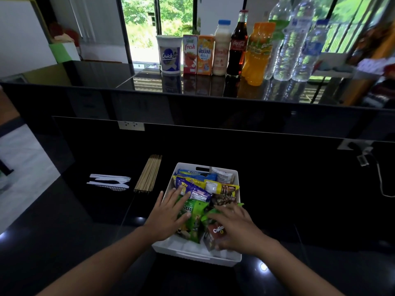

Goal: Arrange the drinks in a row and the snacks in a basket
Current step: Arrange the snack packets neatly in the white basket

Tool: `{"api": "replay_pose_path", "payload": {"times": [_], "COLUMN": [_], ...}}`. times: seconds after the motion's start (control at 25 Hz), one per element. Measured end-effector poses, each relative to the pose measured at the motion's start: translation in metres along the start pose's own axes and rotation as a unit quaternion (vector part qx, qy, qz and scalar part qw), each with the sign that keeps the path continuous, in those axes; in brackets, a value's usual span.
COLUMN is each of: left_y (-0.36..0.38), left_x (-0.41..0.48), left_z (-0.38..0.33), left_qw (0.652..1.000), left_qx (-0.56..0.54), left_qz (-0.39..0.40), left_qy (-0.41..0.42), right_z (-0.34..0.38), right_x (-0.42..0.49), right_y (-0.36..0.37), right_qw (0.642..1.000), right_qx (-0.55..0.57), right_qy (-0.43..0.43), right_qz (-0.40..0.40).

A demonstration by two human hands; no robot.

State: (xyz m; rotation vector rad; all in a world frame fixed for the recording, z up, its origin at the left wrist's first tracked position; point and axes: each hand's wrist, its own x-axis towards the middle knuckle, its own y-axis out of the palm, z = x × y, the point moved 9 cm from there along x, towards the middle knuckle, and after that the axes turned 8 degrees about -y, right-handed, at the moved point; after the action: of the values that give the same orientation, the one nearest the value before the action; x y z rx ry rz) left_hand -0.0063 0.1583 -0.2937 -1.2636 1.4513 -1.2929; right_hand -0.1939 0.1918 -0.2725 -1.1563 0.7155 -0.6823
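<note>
A white basket [192, 254] sits on the black counter in front of me, packed with several snack packets. My left hand [168, 214] lies flat with fingers spread on a green packet [193, 221] and a purple-yellow packet [195, 190]. My right hand [237, 228] presses down on a brown Collon packet [214, 231] at the basket's near right. On the raised ledge behind stands a row of drinks: a Quick cup [168, 54], two juice cartons [197, 54], a milk bottle [221, 48], a cola bottle [239, 45], an orange bottle [257, 54] and clear water bottles [299, 43].
White plastic cutlery [109, 182] and a bundle of wooden sticks [148, 173] lie left of the basket. A wall socket [131, 125] is on the black back panel; a plug and cable [379, 174] hang at the right. Clutter [372, 67] stands right of the bottles.
</note>
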Motion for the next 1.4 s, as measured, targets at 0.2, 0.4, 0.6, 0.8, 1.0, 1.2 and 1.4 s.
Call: {"api": "replay_pose_path", "payload": {"times": [0.2, 0.4, 0.6, 0.8, 1.0, 1.2, 1.4], "left_y": [0.004, 0.014, 0.013, 0.005, 0.010, 0.036, 0.047], "left_x": [0.004, 0.001, 0.000, -0.010, -0.020, -0.022, -0.021], "left_z": [-0.014, 0.001, 0.001, 0.000, 0.036, 0.062, 0.049], "left_qw": [0.998, 0.995, 0.996, 0.996, 0.970, 0.843, 0.799], "left_qx": [0.056, 0.093, 0.086, 0.070, -0.190, -0.461, -0.545], "left_qz": [-0.011, 0.019, 0.007, -0.053, -0.059, 0.061, 0.164], "left_qy": [0.002, -0.021, -0.005, 0.010, -0.136, -0.270, -0.195], "right_z": [0.001, 0.001, 0.005, 0.008, 0.003, -0.060, -0.059], "right_x": [0.007, 0.014, 0.019, 0.006, -0.023, -0.067, -0.046], "right_y": [-0.011, -0.015, -0.017, -0.003, -0.004, 0.064, 0.103], "right_qw": [0.989, 0.978, 0.975, 0.980, 0.955, 0.805, 0.726], "right_qx": [-0.078, -0.094, -0.086, -0.062, 0.072, 0.437, 0.611], "right_qy": [0.067, 0.122, 0.138, 0.116, 0.124, 0.290, 0.268], "right_qz": [-0.107, -0.142, -0.151, -0.147, -0.261, -0.277, -0.167]}}
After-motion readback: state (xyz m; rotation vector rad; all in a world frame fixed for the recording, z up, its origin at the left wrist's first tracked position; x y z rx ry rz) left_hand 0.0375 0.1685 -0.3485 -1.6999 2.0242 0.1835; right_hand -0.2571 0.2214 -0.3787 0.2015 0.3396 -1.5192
